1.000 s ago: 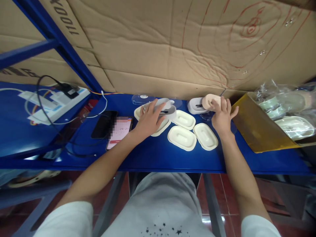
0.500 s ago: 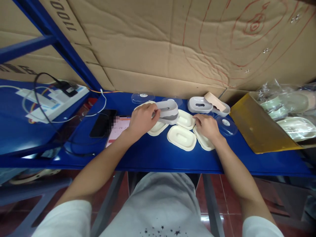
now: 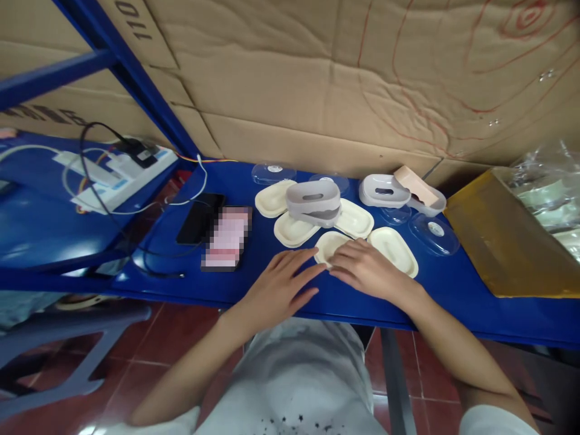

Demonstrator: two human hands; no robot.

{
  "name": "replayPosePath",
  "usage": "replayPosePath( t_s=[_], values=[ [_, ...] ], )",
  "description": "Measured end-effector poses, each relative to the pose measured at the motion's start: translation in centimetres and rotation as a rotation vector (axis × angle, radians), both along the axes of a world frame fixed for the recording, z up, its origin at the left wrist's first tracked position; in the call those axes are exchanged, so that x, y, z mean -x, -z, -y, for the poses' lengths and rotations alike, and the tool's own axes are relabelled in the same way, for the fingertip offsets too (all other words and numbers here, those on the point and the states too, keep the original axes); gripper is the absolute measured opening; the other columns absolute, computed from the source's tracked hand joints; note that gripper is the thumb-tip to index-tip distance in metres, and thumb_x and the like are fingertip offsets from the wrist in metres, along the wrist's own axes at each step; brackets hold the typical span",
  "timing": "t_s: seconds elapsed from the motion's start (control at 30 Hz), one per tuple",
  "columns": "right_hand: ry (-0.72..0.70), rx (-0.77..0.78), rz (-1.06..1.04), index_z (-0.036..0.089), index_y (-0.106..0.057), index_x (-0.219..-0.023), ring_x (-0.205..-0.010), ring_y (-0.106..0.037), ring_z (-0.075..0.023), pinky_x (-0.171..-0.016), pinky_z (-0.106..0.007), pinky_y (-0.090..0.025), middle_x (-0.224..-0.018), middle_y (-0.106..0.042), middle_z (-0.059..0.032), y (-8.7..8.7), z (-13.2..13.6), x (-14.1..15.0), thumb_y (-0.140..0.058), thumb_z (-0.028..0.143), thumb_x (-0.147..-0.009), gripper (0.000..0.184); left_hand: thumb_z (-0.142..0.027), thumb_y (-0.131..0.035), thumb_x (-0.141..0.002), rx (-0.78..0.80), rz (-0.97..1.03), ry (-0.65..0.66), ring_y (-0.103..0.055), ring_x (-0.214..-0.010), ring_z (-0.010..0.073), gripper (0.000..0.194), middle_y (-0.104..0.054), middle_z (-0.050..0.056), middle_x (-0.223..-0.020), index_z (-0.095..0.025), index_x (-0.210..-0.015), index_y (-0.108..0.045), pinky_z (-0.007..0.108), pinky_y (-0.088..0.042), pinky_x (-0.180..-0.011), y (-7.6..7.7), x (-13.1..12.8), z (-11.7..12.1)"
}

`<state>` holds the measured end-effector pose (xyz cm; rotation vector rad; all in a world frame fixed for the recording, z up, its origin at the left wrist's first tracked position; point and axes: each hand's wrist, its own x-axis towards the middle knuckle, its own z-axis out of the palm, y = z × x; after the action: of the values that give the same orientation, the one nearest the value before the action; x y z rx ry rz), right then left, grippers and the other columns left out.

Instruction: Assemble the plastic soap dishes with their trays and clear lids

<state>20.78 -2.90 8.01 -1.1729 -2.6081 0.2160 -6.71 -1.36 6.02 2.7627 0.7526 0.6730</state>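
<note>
My left hand (image 3: pixel 278 288) lies flat on the blue table (image 3: pixel 453 290) with its fingers stretched out toward a cream oval lid (image 3: pixel 327 246). My right hand (image 3: pixel 367 270) rests on that same lid, fingers bent over its near edge, and hides most of it. Just behind stand a grey oval box (image 3: pixel 313 202) on top of other cream lids (image 3: pixel 293 230), and another cream lid (image 3: pixel 394 251) lies to the right.
Two phones (image 3: pixel 226 237) lie at the left of the lids with cables and a power strip (image 3: pixel 113 175) beyond. A white box (image 3: pixel 384 190), a pink-lidded one (image 3: pixel 419 192) and clear lids (image 3: pixel 432 232) sit at the back. A yellow-brown carton (image 3: pixel 507 241) stands at right. Cardboard (image 3: pixel 317 90) lines the wall.
My left hand has let go of the grey box and drawn back to the table's near edge. My right hand has slid onto the nearest cream lid. The view has tilted.
</note>
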Motion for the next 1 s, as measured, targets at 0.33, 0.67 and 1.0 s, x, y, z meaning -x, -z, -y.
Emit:
replayPosePath(
  t_s=[0.33, 0.67, 1.0],
  values=[
    [0.196, -0.141, -0.141, 0.026, -0.070, -0.142, -0.136, -0.067, -0.0269, -0.113, -0.047, -0.047, -0.144, -0.075, -0.0089, 0.3, -2.5, -1.0, -0.045, 0.028, -0.114, 0.037, -0.039, -0.066, -0.108, -0.032, 0.011, -0.014, -0.070, -0.120, 0.0298, 0.020, -0.077, 0.009, -0.115, -0.021, -0.117, -0.073, 0.054, -0.048, -0.113, 2.0, 0.3, -0.3],
    [0.454, -0.223, 0.010, 0.023, -0.076, -0.129, -0.113, -0.067, -0.0347, -0.109, -0.055, -0.041, -0.116, -0.076, -0.0135, 2.0, -3.9, -0.7, -0.062, 0.046, -0.107, 0.035, -0.039, -0.065, -0.109, -0.012, 0.043, -0.011, -0.067, -0.121, 0.0313, 0.030, -0.073, 0.013, -0.127, -0.020, -0.133, -0.068, 0.055, -0.052, -0.107, 2.8, 0.9, -0.4],
    [0.456, -0.068, -0.339, 0.029, -0.075, -0.126, -0.105, -0.076, -0.0314, -0.094, -0.046, -0.058, -0.118, -0.082, -0.0072, -2.7, 1.3, -1.9, -0.063, 0.057, -0.105, 0.037, -0.032, -0.074, -0.103, 0.202, 0.151, -0.040, -0.063, -0.141, 0.0335, 0.080, -0.054, 0.016, -0.158, -0.035, -0.170, -0.031, 0.055, -0.059, -0.116, 3.2, 1.4, 0.3]
  ],
)
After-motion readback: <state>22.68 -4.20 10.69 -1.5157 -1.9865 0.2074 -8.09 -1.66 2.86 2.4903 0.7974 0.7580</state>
